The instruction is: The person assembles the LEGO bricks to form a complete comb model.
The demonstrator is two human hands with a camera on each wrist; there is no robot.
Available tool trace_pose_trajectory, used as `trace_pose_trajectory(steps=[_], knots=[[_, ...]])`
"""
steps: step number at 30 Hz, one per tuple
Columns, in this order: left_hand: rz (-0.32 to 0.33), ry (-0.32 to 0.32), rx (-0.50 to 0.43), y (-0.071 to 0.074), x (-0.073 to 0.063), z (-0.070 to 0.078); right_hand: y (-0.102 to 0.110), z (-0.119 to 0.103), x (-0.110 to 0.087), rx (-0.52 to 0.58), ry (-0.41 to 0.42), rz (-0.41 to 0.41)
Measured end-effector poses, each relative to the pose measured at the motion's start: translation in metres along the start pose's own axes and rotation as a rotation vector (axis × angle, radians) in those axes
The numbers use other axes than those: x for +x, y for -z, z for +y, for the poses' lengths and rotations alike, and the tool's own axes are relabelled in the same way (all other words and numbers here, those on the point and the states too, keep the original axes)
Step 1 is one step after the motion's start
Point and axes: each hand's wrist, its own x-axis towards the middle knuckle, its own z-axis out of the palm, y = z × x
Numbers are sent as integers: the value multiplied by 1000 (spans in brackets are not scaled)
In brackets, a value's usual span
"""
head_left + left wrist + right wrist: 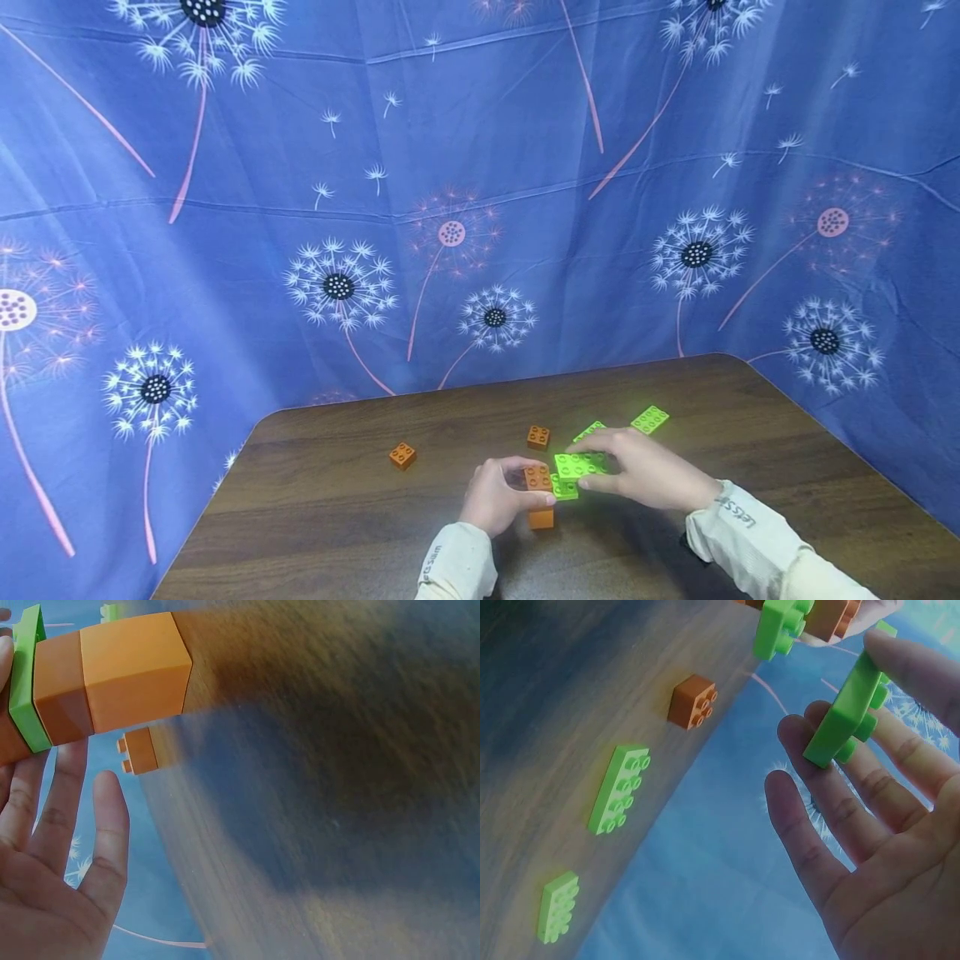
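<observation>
My left hand (489,498) grips a stack of toy building bricks between thumb and fingers. An orange brick (537,477) tops the stack, and a green brick (565,488) juts out to the right beneath it. Lower down come more orange bricks, the bottom block (139,664) being lighter and taller in the left wrist view. Thumb and fingertips of my right hand (651,468) pinch another green brick (845,716), studs showing. In the head view this brick is held just right of the stack, overlapping the jutting green one.
Loose on the brown wooden table (330,492) lie an orange brick (402,456) at left, another orange brick (537,437) behind the stack, and two green bricks, one (613,791) nearer the right hand and one (649,419) farther right. A blue dandelion-print cloth (465,183) hangs behind the table.
</observation>
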Motion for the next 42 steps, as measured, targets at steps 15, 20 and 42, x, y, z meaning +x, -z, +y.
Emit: trace_pose_trajectory(steps=[15,20,42], knots=[[-1,20,-9,-2,0,-2,-19,-8,14,28,48,-29],[1,5,14,-1,0,-3,-21,-10,17,56,73,-26],[-27,-11,3,2,3,-2,-14,-17,38,44,4,-91]])
